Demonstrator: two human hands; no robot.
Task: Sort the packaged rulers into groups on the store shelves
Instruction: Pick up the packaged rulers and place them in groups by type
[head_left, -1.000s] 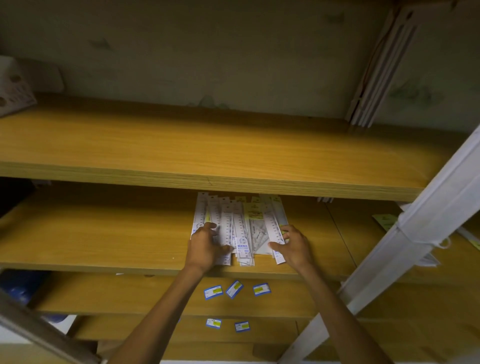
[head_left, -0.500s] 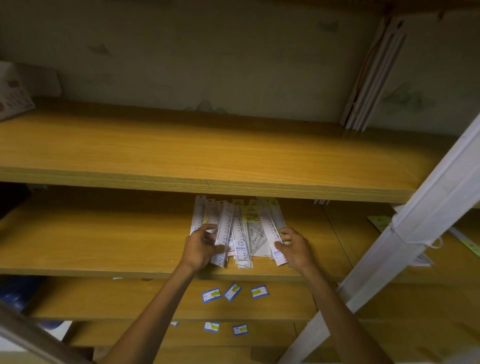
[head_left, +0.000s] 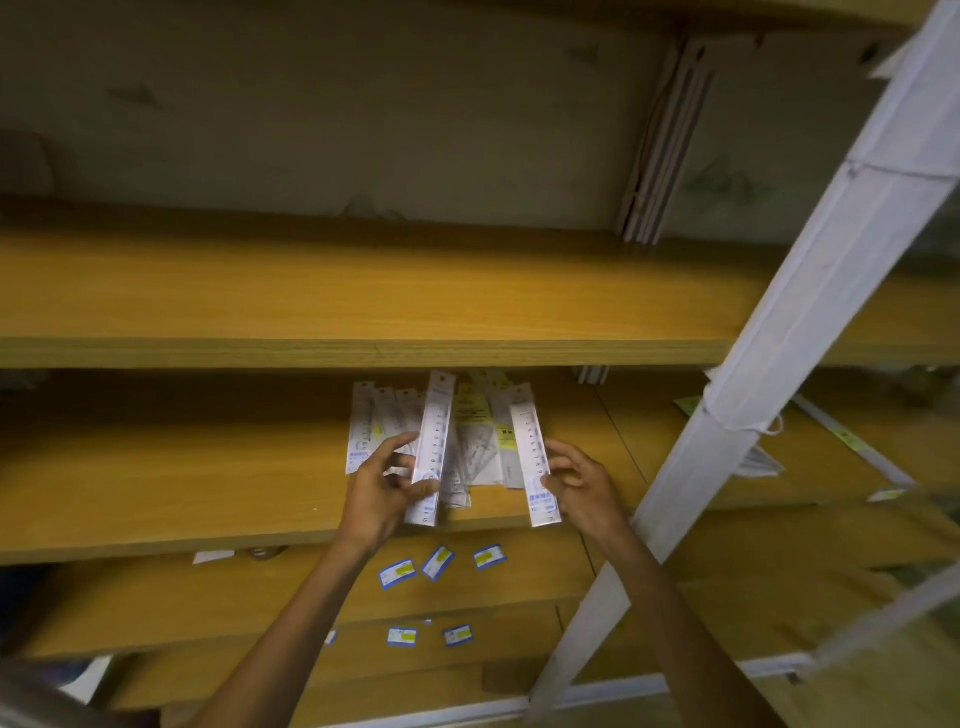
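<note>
On middle shelf (head_left: 156, 467): white packaged rulers (head_left: 467, 447), fanned, numbered scales.

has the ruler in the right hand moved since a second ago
Yes. The packaged ruler that the right hand pinches has been drawn off the pile, toward the front edge of the middle shelf, which its near end now overhangs.

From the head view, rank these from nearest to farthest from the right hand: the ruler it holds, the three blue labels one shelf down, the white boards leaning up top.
1. Ruler, in the right hand.
2. Blue labels, lower left.
3. White boards, high above.
</note>
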